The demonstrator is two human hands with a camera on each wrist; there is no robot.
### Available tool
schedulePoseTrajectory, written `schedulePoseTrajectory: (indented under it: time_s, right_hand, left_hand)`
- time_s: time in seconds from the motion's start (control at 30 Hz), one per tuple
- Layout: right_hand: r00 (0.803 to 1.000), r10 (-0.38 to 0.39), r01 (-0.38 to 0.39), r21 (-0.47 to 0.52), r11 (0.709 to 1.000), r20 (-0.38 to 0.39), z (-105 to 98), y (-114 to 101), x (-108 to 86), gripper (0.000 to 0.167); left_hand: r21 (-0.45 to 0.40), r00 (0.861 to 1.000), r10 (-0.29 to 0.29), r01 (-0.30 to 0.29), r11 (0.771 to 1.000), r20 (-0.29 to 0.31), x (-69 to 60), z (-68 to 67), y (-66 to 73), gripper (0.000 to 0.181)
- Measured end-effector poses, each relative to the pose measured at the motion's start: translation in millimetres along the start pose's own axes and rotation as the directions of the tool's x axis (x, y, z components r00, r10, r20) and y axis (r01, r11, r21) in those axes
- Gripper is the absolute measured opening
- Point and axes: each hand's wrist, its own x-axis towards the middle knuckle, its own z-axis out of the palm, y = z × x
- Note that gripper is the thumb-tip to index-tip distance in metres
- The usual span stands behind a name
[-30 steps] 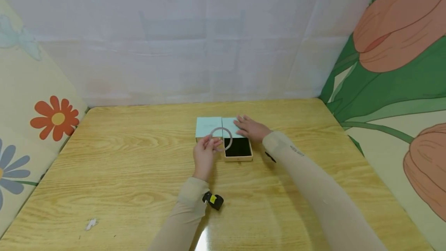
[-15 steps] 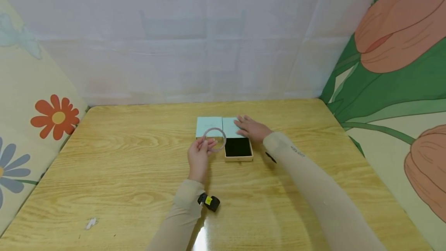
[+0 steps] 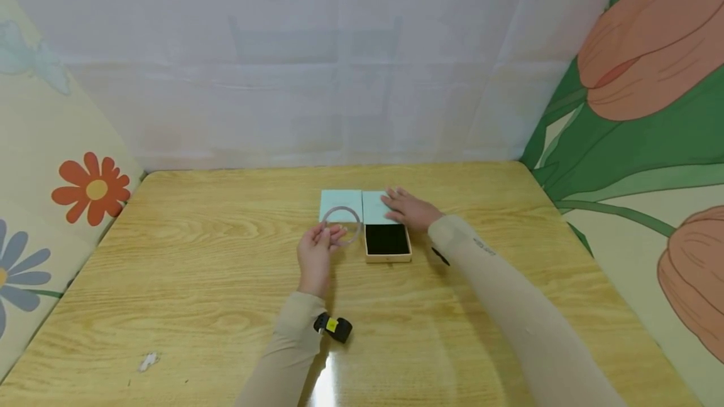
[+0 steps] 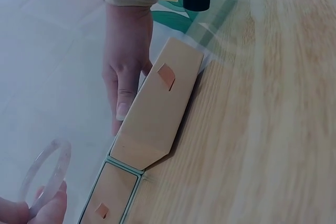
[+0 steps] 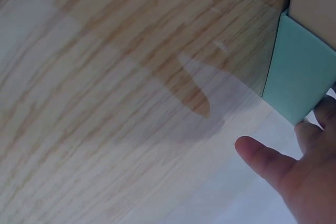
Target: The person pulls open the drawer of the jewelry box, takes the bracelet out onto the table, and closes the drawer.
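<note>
My left hand [image 3: 315, 259] pinches a pale, translucent bangle [image 3: 360, 226] and holds it raised in front of the left mint-green box [image 3: 340, 198]. The bangle [image 4: 65, 158] stands tilted between thumb and fingers in the left wrist view. With fingers spread, my right hand [image 3: 414, 211] rests on top of the right mint-green box [image 3: 373, 207]. This box's peach drawer [image 3: 388, 259] is pulled out toward me, showing a black lining with nothing on it. In the right wrist view, fingers of the right hand [image 5: 315, 179] touch the box's green sleeve [image 5: 300, 69].
The two boxes stand side by side on a wood-grain table [image 3: 215, 269]. The left box's drawer [image 4: 113, 184] is closed, with a small tab on its front. A small white patch [image 3: 149, 362] lies near the table's front left. A white cloth [image 3: 283, 99] hangs behind.
My left hand has moved left with the bangle, from beside the pulled-out drawer to in front of the left box. The right hand and both boxes have stayed in place.
</note>
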Motion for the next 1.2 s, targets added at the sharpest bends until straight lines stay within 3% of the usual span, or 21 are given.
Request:
schedulePoseTrajectory:
  time_s: [0.5,1.0,1.2]
  right_hand:
    - [1.000,-0.005,0.006,0.006,1.000,-0.007,3.0,3.8,1.1,0.060]
    - [1.000,-0.007,0.007,0.014,1.000,-0.003,3.8,2.4,0.2,0.060]
    - [1.000,-0.002,0.002,0.009,1.000,-0.006,4.8,4.2,1.0,0.059]
  left_hand:
    - [0.001,0.999,0.019,-0.019,1.000,-0.027,0.5,-7.9,5.0,0.030]
    - [-0.061,0.999,0.038,-0.040,0.997,-0.039,2.9,-17.5,6.6,0.033]
    - [-0.068,0.996,0.049,-0.054,0.996,-0.072,3.6,-20.1,7.7,0.033]
